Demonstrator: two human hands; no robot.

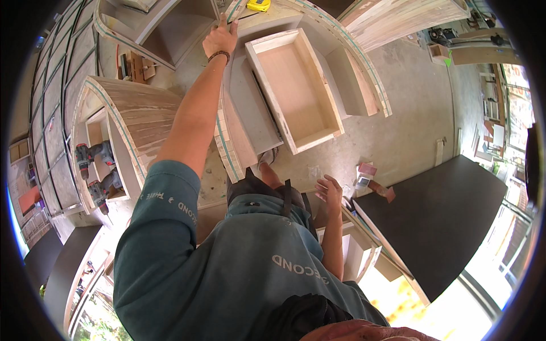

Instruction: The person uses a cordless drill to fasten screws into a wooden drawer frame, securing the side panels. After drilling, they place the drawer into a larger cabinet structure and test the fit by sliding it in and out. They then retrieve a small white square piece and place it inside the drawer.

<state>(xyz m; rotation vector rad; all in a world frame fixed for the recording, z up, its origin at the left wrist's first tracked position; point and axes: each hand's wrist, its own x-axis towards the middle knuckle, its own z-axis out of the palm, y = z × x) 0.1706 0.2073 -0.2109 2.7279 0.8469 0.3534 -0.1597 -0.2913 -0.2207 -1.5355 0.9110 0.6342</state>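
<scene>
My left hand (220,41) reaches far forward, index finger and thumb stretched out and apart, at the curved top edge of a wooden cabinet (232,149). Whether the fingertips press on that edge I cannot tell. Just right of them a yellow tape measure (259,5) lies on the cabinet's far part. A pale wooden drawer (298,85), a shallow open box, sits pulled out and slightly askew in the cabinet, beside my left forearm. My right hand (330,192) hangs low at my side, fingers loosely spread, holding nothing.
Two cordless drills (94,159) rest in a curved cabinet (122,108) on the left. Another cabinet frame (165,34) stands far left. A large dark panel (438,221) lies to the right, beside a small box (367,169). A curved slatted wooden piece (406,20) stands far right.
</scene>
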